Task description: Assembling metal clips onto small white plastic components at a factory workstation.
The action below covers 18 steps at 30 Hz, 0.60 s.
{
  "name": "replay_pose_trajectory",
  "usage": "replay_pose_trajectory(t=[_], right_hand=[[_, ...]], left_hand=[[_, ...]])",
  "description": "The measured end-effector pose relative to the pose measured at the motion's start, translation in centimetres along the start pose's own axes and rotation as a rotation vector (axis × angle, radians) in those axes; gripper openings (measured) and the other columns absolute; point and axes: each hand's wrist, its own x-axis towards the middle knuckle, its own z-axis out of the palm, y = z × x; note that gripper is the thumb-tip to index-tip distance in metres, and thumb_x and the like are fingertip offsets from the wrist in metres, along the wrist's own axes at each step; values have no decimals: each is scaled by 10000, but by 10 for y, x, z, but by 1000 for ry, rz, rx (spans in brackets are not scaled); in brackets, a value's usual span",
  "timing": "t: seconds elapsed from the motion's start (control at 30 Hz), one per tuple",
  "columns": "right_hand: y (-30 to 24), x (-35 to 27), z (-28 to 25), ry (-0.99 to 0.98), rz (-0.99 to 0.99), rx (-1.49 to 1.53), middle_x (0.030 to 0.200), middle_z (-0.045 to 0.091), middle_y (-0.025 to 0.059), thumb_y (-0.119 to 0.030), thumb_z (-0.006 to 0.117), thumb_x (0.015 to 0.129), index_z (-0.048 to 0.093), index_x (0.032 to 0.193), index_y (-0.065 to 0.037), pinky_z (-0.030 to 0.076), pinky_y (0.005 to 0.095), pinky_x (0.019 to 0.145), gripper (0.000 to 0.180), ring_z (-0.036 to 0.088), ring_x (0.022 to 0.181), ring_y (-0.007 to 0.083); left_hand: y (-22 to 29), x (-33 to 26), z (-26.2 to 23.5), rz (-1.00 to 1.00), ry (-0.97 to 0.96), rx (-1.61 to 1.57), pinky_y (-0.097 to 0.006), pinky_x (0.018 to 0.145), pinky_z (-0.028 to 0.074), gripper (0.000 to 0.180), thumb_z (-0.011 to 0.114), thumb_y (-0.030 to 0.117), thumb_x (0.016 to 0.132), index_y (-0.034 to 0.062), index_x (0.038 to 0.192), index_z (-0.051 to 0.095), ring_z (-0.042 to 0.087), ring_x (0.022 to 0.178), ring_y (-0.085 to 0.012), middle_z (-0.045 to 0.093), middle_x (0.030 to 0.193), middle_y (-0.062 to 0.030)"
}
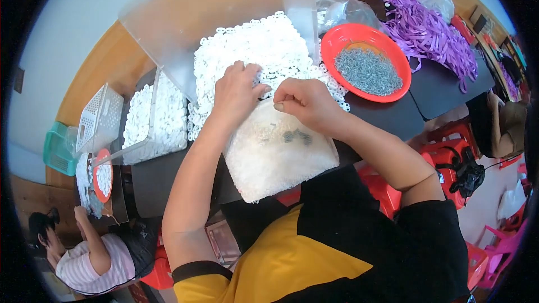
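My left hand point(238, 91) rests at the near edge of a big heap of small white plastic pieces with holes point(252, 42). Its fingers are curled, and whatever they hold is hidden. Just to its right, my right hand point(309, 104) is closed in a pinch of thumb and forefinger; the thing in it is too small to make out. Beneath both hands lies a cream towel point(275, 168), and a few small grey metal pieces point(297, 137) sit on it. Many thin metal pins or screws point(368, 71) fill a red bowl point(400, 91) to the right.
A clear plastic bin point(168, 28) backs the heap. Further left stand a container of white pieces point(168, 115), a white basket point(100, 116) and a green basket point(58, 148). Purple straps point(432, 39) lie at the far right. Another person point(98, 261) works at lower left; another sits at right.
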Motion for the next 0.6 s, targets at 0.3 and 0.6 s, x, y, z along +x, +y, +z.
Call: replay_pose_trajectory(t=[0.3, 0.6], right_hand=[[4, 2, 1, -9, 29, -39, 656, 589, 94, -126, 655, 810, 624, 846, -42, 449, 324, 575, 97, 590, 611, 210], [5, 1, 4, -7, 13, -97, 709, 614, 114, -143, 645, 815, 626, 846, -53, 465, 364, 613, 98, 620, 671, 277]], left_hand=[[-24, -7, 19, 41, 30, -105, -371, 658, 481, 185, 698, 84, 743, 43, 904, 617, 613, 722, -276, 606, 839, -98], [24, -45, -53, 203, 16, -133, -411, 676, 478, 168, 677, 45, 712, 45, 867, 611, 574, 804, -321, 571, 832, -113]])
